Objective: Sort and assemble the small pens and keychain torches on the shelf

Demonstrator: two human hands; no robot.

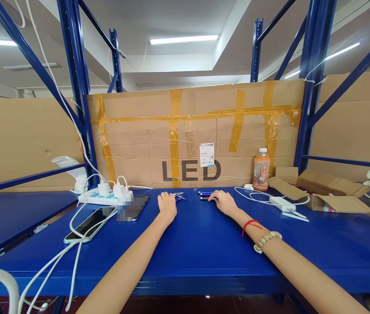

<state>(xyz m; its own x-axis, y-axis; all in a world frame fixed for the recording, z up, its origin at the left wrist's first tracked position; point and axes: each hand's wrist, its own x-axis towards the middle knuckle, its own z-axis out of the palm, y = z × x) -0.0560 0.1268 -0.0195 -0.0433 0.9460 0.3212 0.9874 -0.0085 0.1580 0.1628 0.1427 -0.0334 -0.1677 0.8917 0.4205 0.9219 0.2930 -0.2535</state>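
Blue counter (188, 248). Left hand (167, 206) curled over jumbled blue-silver pieces (180, 197) toward its far edge; right hand (224, 202) bent at aligned pens (205, 193) nearby. Can't tell whether either grips. Looks midway: pens lined up, pieces not yet.

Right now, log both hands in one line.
left hand: at blue-and-silver items, grip unclear | right hand: at slim blue sticks, grip unclear | surface: blue tabletop

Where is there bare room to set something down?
Between the left forearm and right forearm, the blue shelf is bare; so is its front right, between right forearm and open carton. Crowded: the left, with phone, power strip and cables; back right, with bottle and charger.
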